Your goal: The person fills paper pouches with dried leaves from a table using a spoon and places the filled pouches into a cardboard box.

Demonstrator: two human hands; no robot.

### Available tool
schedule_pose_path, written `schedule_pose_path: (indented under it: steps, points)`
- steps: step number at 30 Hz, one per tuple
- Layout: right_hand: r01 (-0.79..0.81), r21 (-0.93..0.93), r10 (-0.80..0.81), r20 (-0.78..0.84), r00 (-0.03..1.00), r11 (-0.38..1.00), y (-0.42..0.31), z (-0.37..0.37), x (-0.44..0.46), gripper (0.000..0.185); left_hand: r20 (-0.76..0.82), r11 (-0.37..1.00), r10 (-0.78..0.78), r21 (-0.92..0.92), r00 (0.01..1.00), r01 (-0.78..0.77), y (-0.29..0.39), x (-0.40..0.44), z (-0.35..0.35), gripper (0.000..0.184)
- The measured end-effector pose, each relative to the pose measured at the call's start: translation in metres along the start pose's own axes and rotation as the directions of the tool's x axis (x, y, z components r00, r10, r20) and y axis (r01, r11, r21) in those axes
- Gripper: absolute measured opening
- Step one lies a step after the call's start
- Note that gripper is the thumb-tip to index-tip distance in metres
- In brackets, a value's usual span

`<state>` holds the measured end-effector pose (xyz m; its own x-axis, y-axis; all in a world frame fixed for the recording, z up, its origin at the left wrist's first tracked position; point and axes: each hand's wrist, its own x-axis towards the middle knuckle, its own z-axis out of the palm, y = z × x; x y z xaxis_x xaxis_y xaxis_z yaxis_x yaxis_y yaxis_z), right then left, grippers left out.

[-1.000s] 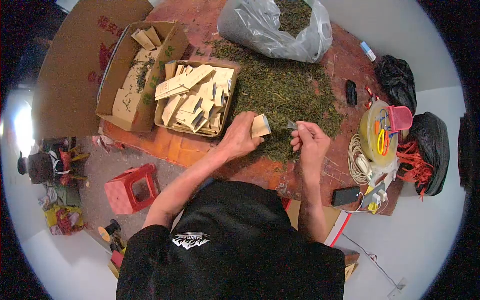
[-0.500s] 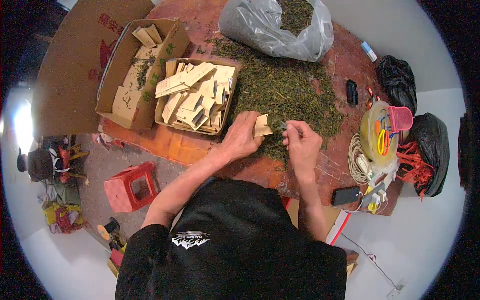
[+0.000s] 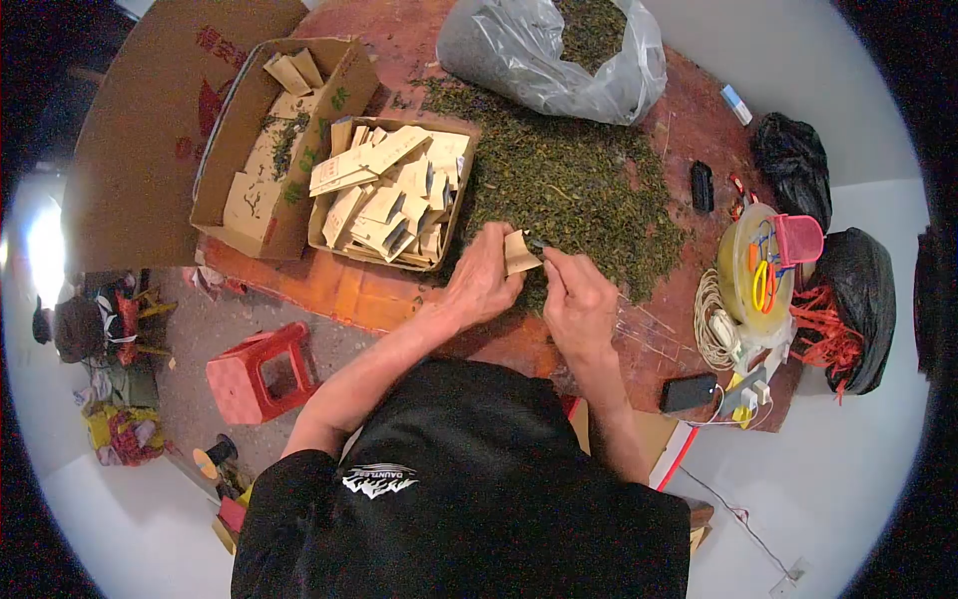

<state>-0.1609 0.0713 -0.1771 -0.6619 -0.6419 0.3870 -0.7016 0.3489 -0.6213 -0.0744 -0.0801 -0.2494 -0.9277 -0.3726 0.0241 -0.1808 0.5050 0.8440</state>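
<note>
My left hand (image 3: pixel 482 278) is closed around a small brown paper packet (image 3: pixel 518 256), its mouth facing right. Pinched fingers of my right hand (image 3: pixel 583 299) sit right at that mouth. Something small and dark shows between the fingertips and the packet, too small to name. Beneath and beyond both hands spreads a heap of dried green-brown leaves (image 3: pixel 589 185). Left of the heap, close to my left hand, stands a box (image 3: pixel 397 264) filled with similar paper packets (image 3: pixel 384 205).
A larger cardboard box (image 3: pixel 284 215) holding some packets stands at the left. A clear plastic bag (image 3: pixel 519 70) of leaves lies at the back. On the right are a round tub (image 3: pixel 743 270), a cord (image 3: pixel 714 324), a phone (image 3: pixel 689 392) and black bags (image 3: pixel 863 299). A red stool (image 3: pixel 239 384) is on the floor.
My right hand has moved left, from a little apart to the packet's mouth. My left hand stays almost in place with the packet.
</note>
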Motion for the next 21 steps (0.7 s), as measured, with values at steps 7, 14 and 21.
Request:
schedule_pose_path:
  steps: [7,14,21]
  points:
    - [0.083,-0.093,-0.080,0.027,0.996,0.992,-0.004,-0.009,-0.002,0.032,-0.116,0.973,0.226,0.066,0.967,-0.219,0.013,0.003,-0.006,0.052]
    - [0.115,-0.104,-0.119,-0.041,0.992,0.988,0.001,-0.015,-0.005,0.030,-0.063,0.983,0.177,0.051,0.982,-0.174,0.003,0.001,-0.002,0.060]
    - [-0.078,-0.091,0.062,-0.166,0.984,0.993,0.017,-0.033,-0.017,0.021,-0.053,0.994,0.092,0.068,0.994,-0.088,0.008,-0.001,-0.004,0.063]
